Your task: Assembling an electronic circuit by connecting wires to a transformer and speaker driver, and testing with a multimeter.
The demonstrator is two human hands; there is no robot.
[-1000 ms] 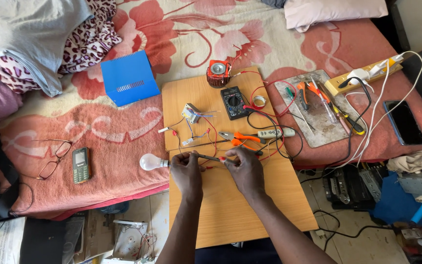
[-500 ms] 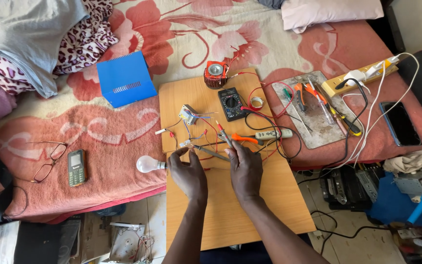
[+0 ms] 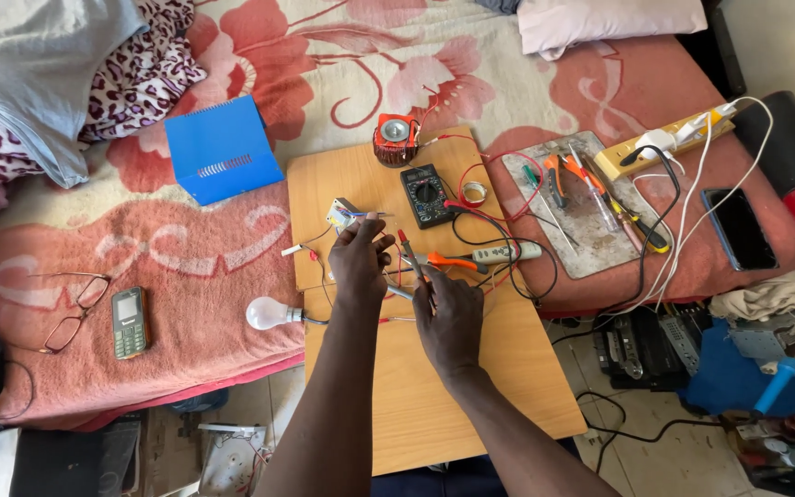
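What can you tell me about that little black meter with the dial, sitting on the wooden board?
The meter is a small black handheld multimeter, plastic by the look of it, lying flat and face up near the far end of the wooden board. It has a pale display window at its far end and a round selector dial in the middle. Red and black leads run from its near end towards the hands. A copper-wound coil sits just beyond it, and a small roll of tape lies to its right. Neither hand touches it.
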